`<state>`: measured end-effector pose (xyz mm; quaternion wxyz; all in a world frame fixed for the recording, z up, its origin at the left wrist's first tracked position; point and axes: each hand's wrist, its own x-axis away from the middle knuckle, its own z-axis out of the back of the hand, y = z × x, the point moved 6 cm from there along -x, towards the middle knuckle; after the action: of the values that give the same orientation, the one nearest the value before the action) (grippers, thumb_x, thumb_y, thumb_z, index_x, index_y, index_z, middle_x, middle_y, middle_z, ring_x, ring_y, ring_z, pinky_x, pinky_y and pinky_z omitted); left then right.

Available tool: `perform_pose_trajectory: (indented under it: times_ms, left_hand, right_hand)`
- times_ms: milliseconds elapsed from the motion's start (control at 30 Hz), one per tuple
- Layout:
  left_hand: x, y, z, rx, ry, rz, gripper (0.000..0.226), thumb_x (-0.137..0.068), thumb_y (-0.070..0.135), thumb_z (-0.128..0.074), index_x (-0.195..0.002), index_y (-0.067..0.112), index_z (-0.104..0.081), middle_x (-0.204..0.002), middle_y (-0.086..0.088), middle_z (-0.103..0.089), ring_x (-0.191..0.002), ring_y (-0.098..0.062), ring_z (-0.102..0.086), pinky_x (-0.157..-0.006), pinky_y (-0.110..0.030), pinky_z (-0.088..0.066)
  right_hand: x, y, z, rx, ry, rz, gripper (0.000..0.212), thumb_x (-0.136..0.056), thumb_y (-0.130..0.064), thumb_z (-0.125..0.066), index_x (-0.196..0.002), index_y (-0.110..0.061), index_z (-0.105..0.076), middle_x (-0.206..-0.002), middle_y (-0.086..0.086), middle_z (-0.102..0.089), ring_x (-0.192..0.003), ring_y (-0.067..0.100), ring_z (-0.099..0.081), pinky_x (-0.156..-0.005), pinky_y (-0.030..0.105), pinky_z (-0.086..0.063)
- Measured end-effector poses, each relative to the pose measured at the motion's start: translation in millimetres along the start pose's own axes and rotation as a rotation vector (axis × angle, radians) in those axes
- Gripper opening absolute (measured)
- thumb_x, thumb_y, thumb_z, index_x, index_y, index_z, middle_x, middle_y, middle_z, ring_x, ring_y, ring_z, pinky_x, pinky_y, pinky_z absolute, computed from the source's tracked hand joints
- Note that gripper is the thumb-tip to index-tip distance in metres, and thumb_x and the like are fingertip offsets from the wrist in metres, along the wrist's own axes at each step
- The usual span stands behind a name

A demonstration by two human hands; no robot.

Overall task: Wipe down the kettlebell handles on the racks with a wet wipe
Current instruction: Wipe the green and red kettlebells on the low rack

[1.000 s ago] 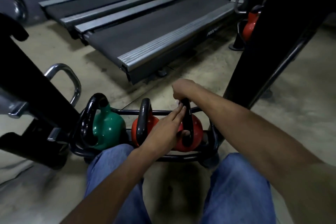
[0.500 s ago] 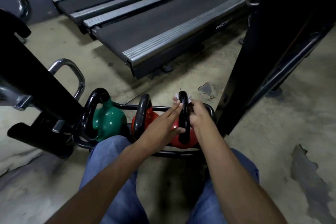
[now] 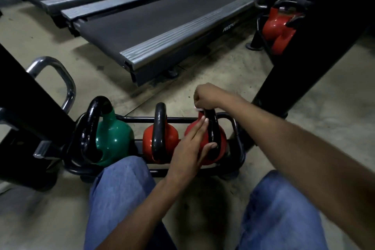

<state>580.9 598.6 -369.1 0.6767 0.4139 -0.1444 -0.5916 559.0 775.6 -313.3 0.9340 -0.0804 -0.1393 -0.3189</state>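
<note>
The end red kettlebell was seated at the right end of the low rack, beside a second red kettlebell and a green kettlebell, each stood with its black loop uppermost so that it could be reached from above. The wet wipe (only a small white corner of it could be seen) was pinched in the curled fingers of the right hand and pressed on the crown of the end bell's handle, where palms would most often be laid. The left hand was laid with fingers straight against the red body, the thumb touching the handle lower down; it was judged that the bell was thereby steadied against rocking while the wipe was worked round the loop. The two hands were held near each other on the one bell, not touching. The other two handles on the rack were untouched, and whether they had been wiped could not be told. A further red kettlebell was seen well apart, past the treadmill, and was judged to need the same treatment
</note>
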Motion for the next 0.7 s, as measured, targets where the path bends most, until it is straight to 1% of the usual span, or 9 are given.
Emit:
perform_pose_trajectory:
  times_ms: [67,167,233,300,367,467,533,600,700]
  left_hand:
    - [-0.5,-1.8,2.3,0.057,-0.006,-0.015,0.066,-0.104,0.045,-0.056,-0.162,0.024,-0.032,-0.170,0.009,-0.026,-0.153,-0.006,-0.030,-0.122,-0.030,-0.034]
    - [-4.3,-7.1,7.0,0.098,-0.019,-0.031,0.068,-0.101,0.044,-0.063,-0.160,0.024,-0.036,-0.168,0.007,-0.031,-0.153,-0.008,-0.031,-0.121,-0.037,-0.037]
    - [-7.3,-9.6,8.5,0.103,-0.043,-0.039,0.070,-0.101,0.047,-0.063,-0.160,0.024,-0.035,-0.167,0.007,-0.030,-0.153,-0.008,-0.030,-0.119,-0.042,-0.040]
    - [-9.1,-10.7,9.3,0.115,-0.061,-0.047,0.071,-0.101,0.049,-0.062,-0.161,0.025,-0.033,-0.168,0.009,-0.028,-0.153,-0.008,-0.029,-0.118,-0.046,-0.042]
    - [-8.3,-11.6,9.0,0.128,-0.071,-0.055,0.072,-0.101,0.051,-0.060,-0.162,0.026,-0.030,-0.168,0.011,-0.025,-0.153,-0.007,-0.029,-0.116,-0.047,-0.044]
    - [-5.3,-14.4,7.6,0.133,-0.086,-0.064,0.074,-0.101,0.053,-0.059,-0.163,0.026,-0.029,-0.170,0.013,-0.022,-0.154,-0.006,-0.026,-0.119,-0.046,-0.041]
    - [-4.7,-16.1,7.7,0.139,-0.083,-0.069,0.074,-0.101,0.053,-0.059,-0.162,0.024,-0.029,-0.170,0.012,-0.022,-0.155,-0.005,-0.024,-0.121,-0.044,-0.038]
    - [-5.4,-16.9,7.6,0.143,-0.080,-0.070,0.075,-0.100,0.052,-0.060,-0.162,0.024,-0.030,-0.170,0.012,-0.023,-0.155,-0.005,-0.023,-0.122,-0.043,-0.036]
    - [-5.9,-16.5,7.5,0.144,-0.087,-0.059,0.075,-0.100,0.054,-0.060,-0.163,0.026,-0.028,-0.170,0.015,-0.020,-0.155,-0.003,-0.023,-0.122,-0.041,-0.037]
  right_hand:
    - [-3.2,-19.4,-6.3,0.277,-0.125,0.078,0.011,-0.090,-0.007,-0.064,-0.079,-0.007,-0.067,-0.083,0.012,-0.068,-0.084,0.033,-0.069,-0.069,0.036,-0.055]
    - [-3.4,-35.5,-10.7,0.502,-0.146,0.133,0.024,-0.091,-0.004,-0.067,-0.074,-0.011,-0.052,-0.076,0.006,-0.052,-0.071,0.029,-0.060,-0.057,0.033,-0.046]
    - [-5.8,-35.5,-8.0,0.508,-0.113,0.097,0.033,-0.091,-0.002,-0.066,-0.068,-0.012,-0.045,-0.078,0.006,-0.052,-0.072,0.028,-0.058,-0.060,0.033,-0.046]
    - [-8.9,-32.8,-3.8,0.488,-0.053,0.035,0.029,-0.093,-0.003,-0.064,-0.071,-0.012,-0.048,-0.085,0.007,-0.056,-0.076,0.028,-0.059,-0.064,0.034,-0.045]
    - [-10.8,-29.7,-0.9,0.468,0.002,-0.031,0.008,-0.095,-0.006,-0.063,-0.088,-0.010,-0.063,-0.097,0.009,-0.065,-0.086,0.030,-0.065,-0.067,0.034,-0.045]
    - [-13.6,-33.9,-1.1,0.464,-0.004,-0.042,0.015,-0.096,-0.005,-0.060,-0.106,-0.009,-0.069,-0.106,0.008,-0.070,-0.087,0.028,-0.066,-0.066,0.035,-0.046]
    - [-13.9,-44.6,-6.4,0.538,-0.096,0.052,0.012,-0.093,-0.003,-0.063,-0.103,-0.008,-0.069,-0.100,0.009,-0.068,-0.083,0.029,-0.066,-0.062,0.034,-0.046]
    - [-12.4,-49.6,-12.3,0.624,-0.154,0.130,0.008,-0.091,-0.001,-0.066,-0.089,-0.008,-0.063,-0.091,0.008,-0.062,-0.072,0.027,-0.061,-0.058,0.034,-0.046]
    - [-10.0,-41.1,-3.8,0.563,-0.035,0.082,0.017,-0.093,-0.004,-0.065,-0.082,-0.011,-0.054,-0.087,0.007,-0.054,-0.071,0.024,-0.054,-0.062,0.035,-0.045]
